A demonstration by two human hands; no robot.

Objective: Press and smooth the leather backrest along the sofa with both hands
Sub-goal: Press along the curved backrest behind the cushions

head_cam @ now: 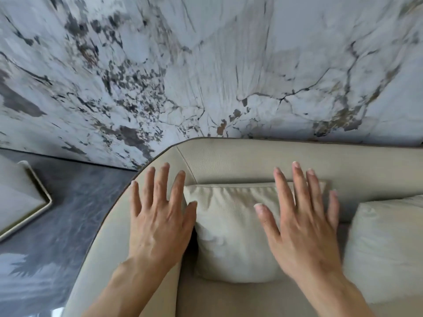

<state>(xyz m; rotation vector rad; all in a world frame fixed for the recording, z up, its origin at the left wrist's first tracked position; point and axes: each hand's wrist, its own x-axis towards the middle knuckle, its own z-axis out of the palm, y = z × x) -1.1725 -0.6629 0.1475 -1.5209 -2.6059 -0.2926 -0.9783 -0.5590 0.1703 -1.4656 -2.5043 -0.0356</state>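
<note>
The beige leather sofa backrest (240, 160) curves from the lower left up and across to the right edge, trimmed with dark piping. My left hand (160, 216) lies flat with fingers spread on the curved corner of the backrest, its thumb touching the left edge of a cream leather cushion (229, 229). My right hand (302, 223) is flat and spread over the cushion's upper right part, fingertips reaching the backrest behind it. Neither hand holds anything.
A second cream cushion (386, 245) leans at the right. The marble-patterned wall (206, 65) stands right behind the sofa. Dark grey floor (73, 213) lies to the left, with a light, gold-edged table corner (27, 202) at the far left.
</note>
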